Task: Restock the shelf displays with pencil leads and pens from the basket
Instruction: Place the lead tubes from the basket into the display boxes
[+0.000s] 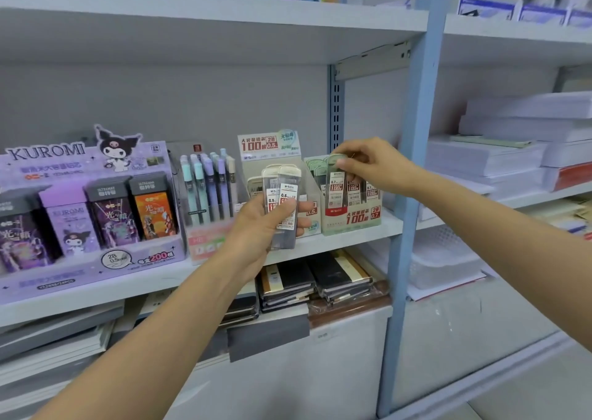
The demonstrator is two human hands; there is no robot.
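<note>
Being lowered into the 0.7 display box [355, 219], front row: one 0.7 lead case [336, 181], pinched at its cap by the thumb and fingertips of the right hand [376, 163]. Being gripped in the left hand [256, 230], fingers curled round them: two 0.5 lead cases [283, 189], held upright just in front of the 0.5 display box [270, 150].

Handling being advised: the case is best being guided straight down, label outward, in line with the neighbouring cases, and let go only when its foot is being borne by the box. Sizes are being matched to the printed 0.5 and 0.7 cards.

Being displayed alongside on the white shelf [352, 238]: a pen display [208, 189] and a purple Kuromi display [80, 214]. Being stored below: wrapped notebooks [323, 280]. Being stacked beyond the blue upright [413, 163]: paper reams [499, 154]. Basket: not being shown.
</note>
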